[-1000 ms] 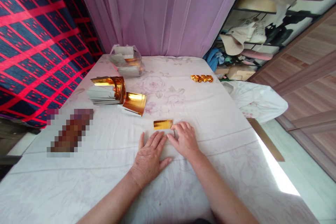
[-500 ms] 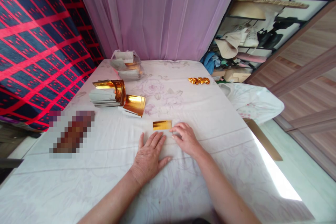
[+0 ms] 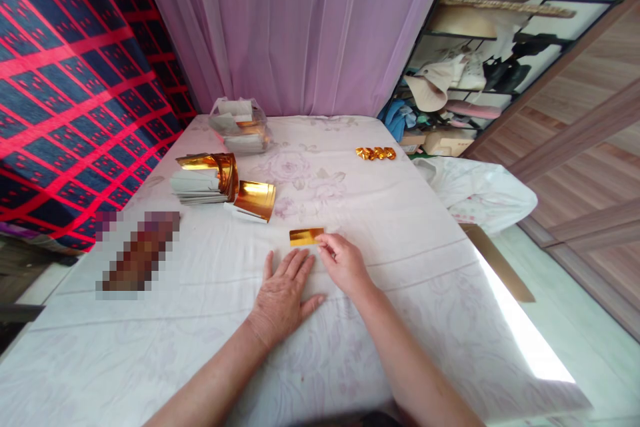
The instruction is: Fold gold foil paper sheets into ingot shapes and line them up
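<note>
A small folded piece of gold foil paper (image 3: 303,236) lies on the floral tablecloth in front of my hands. My right hand (image 3: 345,263) pinches its right end between thumb and fingertips. Spread flat on the cloth, my left hand (image 3: 285,297) has its fingertips just below the paper's near edge and holds nothing. Farther left are a stack of gold-and-white foil sheets (image 3: 203,187) and a few loose gold sheets (image 3: 256,199). Several folded gold foil pieces (image 3: 376,153) sit in a row at the back right.
A clear plastic bag (image 3: 240,125) with more paper sheets stands at the table's back left. A blurred-out object (image 3: 141,251) lies near the left edge. Beyond the right edge are a white bag (image 3: 480,193), a cardboard piece (image 3: 500,263) and a shelf with a cap (image 3: 429,88) and shoes.
My right hand has moved slightly left, and its fingers have closed on the right end of the gold foil paper. The left hand stays flat on the cloth.
</note>
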`<state>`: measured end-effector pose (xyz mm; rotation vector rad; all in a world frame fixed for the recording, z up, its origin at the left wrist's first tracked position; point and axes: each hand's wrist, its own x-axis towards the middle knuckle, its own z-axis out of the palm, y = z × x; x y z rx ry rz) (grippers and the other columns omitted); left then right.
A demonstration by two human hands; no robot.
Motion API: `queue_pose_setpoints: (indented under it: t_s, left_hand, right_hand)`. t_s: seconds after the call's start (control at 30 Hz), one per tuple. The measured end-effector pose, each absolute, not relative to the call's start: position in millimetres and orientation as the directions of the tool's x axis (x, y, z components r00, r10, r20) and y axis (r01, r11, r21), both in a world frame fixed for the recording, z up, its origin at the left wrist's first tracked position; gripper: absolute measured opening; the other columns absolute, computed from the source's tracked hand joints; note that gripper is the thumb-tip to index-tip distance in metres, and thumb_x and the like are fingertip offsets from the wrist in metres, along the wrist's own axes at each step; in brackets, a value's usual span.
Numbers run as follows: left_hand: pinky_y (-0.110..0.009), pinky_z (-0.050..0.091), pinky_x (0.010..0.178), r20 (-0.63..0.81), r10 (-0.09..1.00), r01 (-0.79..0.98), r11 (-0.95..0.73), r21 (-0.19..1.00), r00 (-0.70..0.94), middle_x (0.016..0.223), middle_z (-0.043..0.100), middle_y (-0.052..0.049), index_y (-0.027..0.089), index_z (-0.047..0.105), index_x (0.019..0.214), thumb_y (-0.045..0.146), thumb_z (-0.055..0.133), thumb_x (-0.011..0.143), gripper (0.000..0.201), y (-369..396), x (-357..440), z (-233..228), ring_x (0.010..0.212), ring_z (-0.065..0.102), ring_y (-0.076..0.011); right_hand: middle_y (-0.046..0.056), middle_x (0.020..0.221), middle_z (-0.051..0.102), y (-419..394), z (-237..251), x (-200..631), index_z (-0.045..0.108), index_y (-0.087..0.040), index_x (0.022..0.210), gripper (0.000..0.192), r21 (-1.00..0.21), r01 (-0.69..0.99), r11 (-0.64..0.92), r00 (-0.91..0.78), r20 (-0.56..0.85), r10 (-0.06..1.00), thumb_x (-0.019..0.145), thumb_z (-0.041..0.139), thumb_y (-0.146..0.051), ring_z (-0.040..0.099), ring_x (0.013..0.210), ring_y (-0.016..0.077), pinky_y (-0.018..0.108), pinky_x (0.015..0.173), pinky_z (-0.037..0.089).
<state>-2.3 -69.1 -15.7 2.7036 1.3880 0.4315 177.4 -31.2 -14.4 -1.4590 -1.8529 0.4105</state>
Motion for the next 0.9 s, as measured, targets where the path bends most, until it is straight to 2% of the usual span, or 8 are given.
queue_pose_setpoints:
  t_s: [0.13, 0.3, 0.63, 0.9]
  left_hand:
    - [-0.061, 0.009, 0.117, 0.226, 0.797, 0.782, -0.599, 0.172, 0.561, 0.142, 0.053, -0.014, 0.018, 0.047, 0.141, 0.06, 0.047, 0.091, 0.065, -69.4, -2.8, -15.9, 0.133, 0.044, -0.0303]
    - [-0.062, 0.008, 0.116, 0.211, 0.793, 0.781, -0.605, 0.155, 0.572, 0.144, 0.051, -0.012, 0.023, 0.047, 0.141, 0.057, 0.051, 0.091, 0.061, -69.7, -3.0, -12.4, 0.133, 0.044, -0.0303]
    - [-0.06, 0.006, 0.117, 0.222, 0.791, 0.772, -0.609, 0.182, 0.571, 0.143, 0.052, -0.014, 0.02, 0.052, 0.137, 0.057, 0.052, 0.091, 0.059, -69.0, -3.4, -11.6, 0.133, 0.045, -0.0303]
    - [-0.057, 0.001, 0.119, 0.254, 0.775, 0.755, -0.627, 0.193, 0.579, 0.144, 0.052, -0.012, 0.018, 0.052, 0.136, 0.057, 0.044, 0.094, 0.058, -68.3, -10.1, -17.6, 0.135, 0.045, -0.028]
  right_hand:
    - [0.003, 0.088, 0.069, -32.6, -24.8, 174.5, 0.065, -0.023, 0.094, 0.019, -0.542, 0.779, 0.317, -0.132, 0.352, 0.927, 0.085, 0.052, -0.012, 0.065, 0.084, 0.0171, 0.028, 0.077, 0.051]
    - [0.005, 0.091, 0.067, -34.0, -24.9, 179.2, 0.065, -0.021, 0.094, 0.018, -0.498, 0.8, 0.335, -0.162, 0.358, 0.92, 0.085, 0.053, -0.011, 0.064, 0.085, 0.018, 0.029, 0.078, 0.05]
    - [0.006, 0.092, 0.065, -36.0, -26.0, 177.9, 0.067, -0.02, 0.093, 0.019, -0.504, 0.794, 0.34, -0.169, 0.355, 0.92, 0.087, 0.051, -0.012, 0.063, 0.088, 0.0193, 0.031, 0.082, 0.049]
    - [0.006, 0.091, 0.066, -35.9, -26.9, 178.0, 0.067, -0.02, 0.092, 0.018, -0.531, 0.78, 0.331, -0.158, 0.344, 0.926, 0.087, 0.051, -0.012, 0.063, 0.087, 0.0199, 0.031, 0.081, 0.049]
